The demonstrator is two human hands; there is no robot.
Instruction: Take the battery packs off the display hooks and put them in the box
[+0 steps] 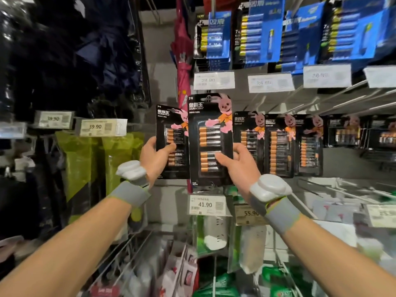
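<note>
Bare forearms (75, 243) enter from the bottom edge, each wearing a grey wristband (130, 194). Beyond them, the left grip (154, 157) pinches a black battery pack (171, 142) at its lower left edge, thumb on the face. Beside it, the right grip (237, 166) pinches a second pack (211, 138), thumb across the lower cells. Whether its hang hole is clear of the hook cannot be told. Judged handling: stiff card, slick blister, fairly heavy for its size, best taken by the card edge beside the cells. Behind, further packs (278, 144) hang on display hooks (287, 101), with blue packs (257, 35) above. No box is in view.
</note>
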